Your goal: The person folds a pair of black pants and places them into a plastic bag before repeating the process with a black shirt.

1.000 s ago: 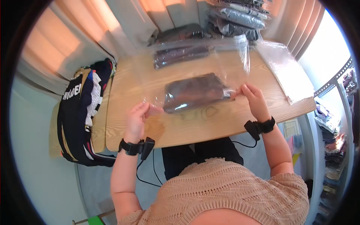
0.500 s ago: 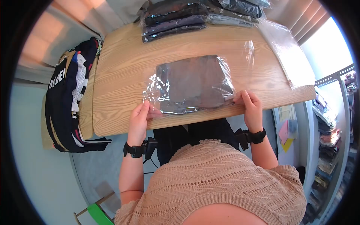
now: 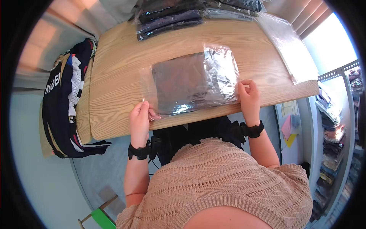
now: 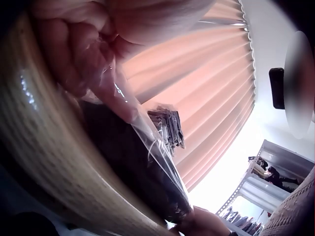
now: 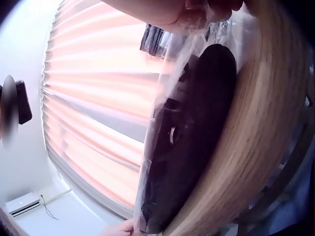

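Several loose garments (image 3: 57,103), mostly dark, heaped at far left. Left hand (image 3: 140,120) pinches near-left corner of clear bag (image 3: 223,72). Bag lies near front edge of wooden table (image 3: 118,76), dark folded garment (image 3: 177,82) inside; wrinkled plastic glares at its right end. Wrapped stacks (image 3: 171,17) sit behind. Right hand (image 3: 249,101), fingers curled, grips bag's right edge. Flat plastic pile (image 3: 289,49) lies farther right.

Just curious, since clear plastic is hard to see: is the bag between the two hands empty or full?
Not empty: dark folded cloth shows through the clear bag.
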### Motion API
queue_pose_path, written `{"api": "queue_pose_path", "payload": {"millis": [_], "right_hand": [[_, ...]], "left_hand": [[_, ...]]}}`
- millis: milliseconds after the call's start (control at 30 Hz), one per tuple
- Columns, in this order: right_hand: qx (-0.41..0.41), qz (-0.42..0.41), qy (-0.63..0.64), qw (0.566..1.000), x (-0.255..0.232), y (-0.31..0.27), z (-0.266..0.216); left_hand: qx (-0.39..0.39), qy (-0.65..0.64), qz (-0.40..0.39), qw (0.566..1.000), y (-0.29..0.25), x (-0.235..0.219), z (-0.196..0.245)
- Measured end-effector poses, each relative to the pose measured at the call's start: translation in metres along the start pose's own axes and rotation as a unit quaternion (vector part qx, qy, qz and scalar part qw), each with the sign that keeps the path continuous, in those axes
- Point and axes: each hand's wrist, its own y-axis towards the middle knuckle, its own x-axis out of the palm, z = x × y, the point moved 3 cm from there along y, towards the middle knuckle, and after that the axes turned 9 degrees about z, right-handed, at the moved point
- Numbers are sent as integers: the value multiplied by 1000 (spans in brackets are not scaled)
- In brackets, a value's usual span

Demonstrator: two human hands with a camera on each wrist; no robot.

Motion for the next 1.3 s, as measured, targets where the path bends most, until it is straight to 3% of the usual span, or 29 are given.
{"api": "queue_pose_path", "payload": {"millis": [167,233,267,333,433,500,533,567,600,633,667,700,767,800,867,1000,1300], "right_hand": [[-30,89,57,994,-9,-1,-8],[-304,100,-49,946,-1,-20,-38],[-310,10,-73,948,10,-31,-48],[-419,-137,-166,882,39,-47,-67],[-442,-139,-301,834,64,-52,-64],[-440,-138,-290,839,68,-49,-67],[-446,-135,-288,837,69,-49,-67],[-448,-135,-288,836,69,-48,-67],[-452,-133,-290,833,69,-48,-68],[-461,-129,-291,829,70,-47,-69],[-459,-131,-291,829,70,-47,-69],[-455,-137,-292,830,70,-48,-69],[-454,-151,-301,825,70,-45,-69],[-466,-153,-309,815,69,-43,-71],[-480,-166,-317,801,68,-39,-72],[-459,-199,-362,787,67,-23,-55],[-425,-248,-361,792,75,-15,-48]], "left_hand": [[-28,11,18,999,-2,1,2],[-26,3,19,999,-1,0,0],[-25,-2,16,1000,0,0,-1],[-25,-2,15,1000,-3,0,-1],[-33,-5,29,999,-6,-2,3],[-30,-36,57,997,-13,-7,17],[105,28,108,988,-15,-11,30],[231,89,161,955,-17,-11,43],[242,79,163,953,-21,-4,63],[362,226,83,901,-33,10,89],[462,364,1,809,-41,26,102],[461,359,5,812,-36,38,105],[477,455,-250,709,-30,74,97],[468,451,-252,717,-19,78,92],[535,575,-248,567,-3,83,70],[468,598,-264,594,16,72,50],[417,588,-285,632,23,70,39]]}}
